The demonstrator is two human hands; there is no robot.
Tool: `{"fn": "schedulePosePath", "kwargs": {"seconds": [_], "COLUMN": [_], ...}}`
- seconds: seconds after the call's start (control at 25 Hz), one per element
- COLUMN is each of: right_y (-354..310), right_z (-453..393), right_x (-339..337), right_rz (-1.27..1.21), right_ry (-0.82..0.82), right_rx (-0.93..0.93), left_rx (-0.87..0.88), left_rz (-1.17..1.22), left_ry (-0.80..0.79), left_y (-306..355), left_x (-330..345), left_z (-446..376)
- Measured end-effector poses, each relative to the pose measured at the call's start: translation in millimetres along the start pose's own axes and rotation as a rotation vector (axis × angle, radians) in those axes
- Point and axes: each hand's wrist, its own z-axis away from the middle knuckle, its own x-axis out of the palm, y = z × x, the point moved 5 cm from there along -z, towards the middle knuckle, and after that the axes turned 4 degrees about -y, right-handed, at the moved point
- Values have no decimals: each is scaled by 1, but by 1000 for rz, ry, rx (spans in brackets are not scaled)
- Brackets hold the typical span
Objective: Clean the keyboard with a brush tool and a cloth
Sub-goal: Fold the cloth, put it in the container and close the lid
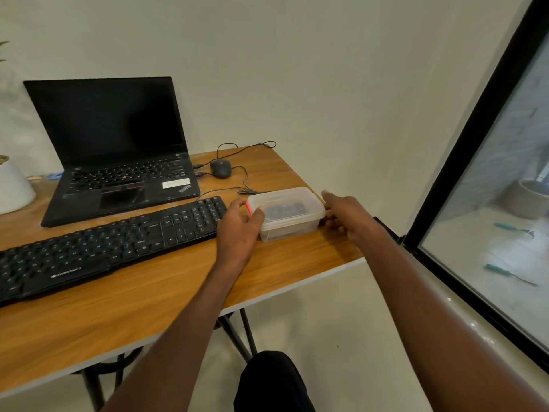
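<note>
— What's the room like?
— Pale wall, a dark-framed window (pixel 487 179) on the right, and a wooden surface (pixel 166 295) carrying an open laptop (pixel 113 150).

— And the keyboard?
— The black keyboard (pixel 110 245) lies near the laptop, its long axis running from near left to far right.

— The hands?
— At its right end, the left hand (pixel 239 227) and right hand (pixel 346 214) grip a clear lidded container (pixel 286 214), fingers curled on its ends.
</note>
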Motion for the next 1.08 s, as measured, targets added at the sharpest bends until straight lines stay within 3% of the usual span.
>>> {"fn": "schedulePosePath", "kwargs": {"seconds": [0.24, 0.44, 0.68, 0.8, 0.92, 1.08], "right_y": [-6, -14, -14, -11, 3, 10], "right_z": [-5, 6, 15, 15, 24, 22], "right_x": [-4, 9, 27, 32, 35, 35], "right_rz": [-204, 141, 247, 319, 198, 5], "right_ry": [-36, 279, 468, 335, 148, 202], "right_rx": [5, -423, -511, -538, -533, -495], "left_rx": [4, 13, 34, 24, 5, 46], "left_rz": [41, 55, 41, 35, 51, -40], "left_ry": [-1, -8, -19, -12, 28, 28], "left_y": [0, -1, 3, 6, 5, 9], "left_x": [-2, -3, -3, -5, -8, -4], "left_z": [1, 0, 3, 7, 11, 10]}}
